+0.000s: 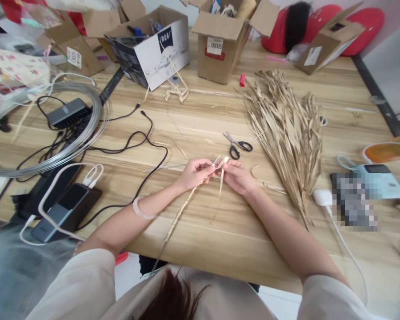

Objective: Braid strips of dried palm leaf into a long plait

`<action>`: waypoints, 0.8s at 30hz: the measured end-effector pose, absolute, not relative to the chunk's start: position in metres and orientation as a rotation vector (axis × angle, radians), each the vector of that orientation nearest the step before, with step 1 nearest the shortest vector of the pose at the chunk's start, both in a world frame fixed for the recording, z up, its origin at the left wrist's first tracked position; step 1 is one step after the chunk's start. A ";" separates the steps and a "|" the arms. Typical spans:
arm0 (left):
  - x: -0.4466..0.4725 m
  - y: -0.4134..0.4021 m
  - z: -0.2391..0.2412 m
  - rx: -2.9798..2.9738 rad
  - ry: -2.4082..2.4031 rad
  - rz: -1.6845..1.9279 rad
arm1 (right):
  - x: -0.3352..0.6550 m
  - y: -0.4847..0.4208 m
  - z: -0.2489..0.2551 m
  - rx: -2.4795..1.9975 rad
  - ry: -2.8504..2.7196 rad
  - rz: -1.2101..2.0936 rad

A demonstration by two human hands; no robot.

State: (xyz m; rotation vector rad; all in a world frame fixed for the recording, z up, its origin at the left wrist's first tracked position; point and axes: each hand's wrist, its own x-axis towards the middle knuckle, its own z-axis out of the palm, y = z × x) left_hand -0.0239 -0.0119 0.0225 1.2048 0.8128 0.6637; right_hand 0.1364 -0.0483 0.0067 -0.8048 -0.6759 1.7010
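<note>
My left hand (199, 172) is closed around a thin wire wrapped in a pale braided strip (182, 209), which slants down toward the table's front edge and ends in bare wire. Bare wire tips poke out above its thumb. Close beside it, my right hand (236, 176) pinches a pale, flat plant-fibre strip (222, 181) whose loose end hangs down. The exact wrap between the fingertips is too small to make out. Black-handled scissors (235, 146) lie partly spread just beyond my right hand. A bundle of dried husk leaves (286, 124) rests to the right.
A large wire coil (98, 120), black cables (143, 133) and a power bank (66, 209) lie on the left. Cardboard boxes (220, 58) line the back. A light-blue device (380, 182) and a white charger plug (322, 197) sit at right.
</note>
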 end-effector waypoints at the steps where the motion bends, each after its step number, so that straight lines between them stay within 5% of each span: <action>1: -0.024 -0.012 0.023 1.218 0.816 0.659 | 0.136 -0.049 0.007 -0.808 -0.671 1.688; 12: -0.025 -0.014 0.027 1.226 0.826 0.664 | 0.131 -0.049 0.007 -0.941 -0.637 1.603; 24: -0.027 -0.015 0.022 1.388 0.794 0.638 | 0.122 -0.058 -0.004 -1.184 -0.818 1.163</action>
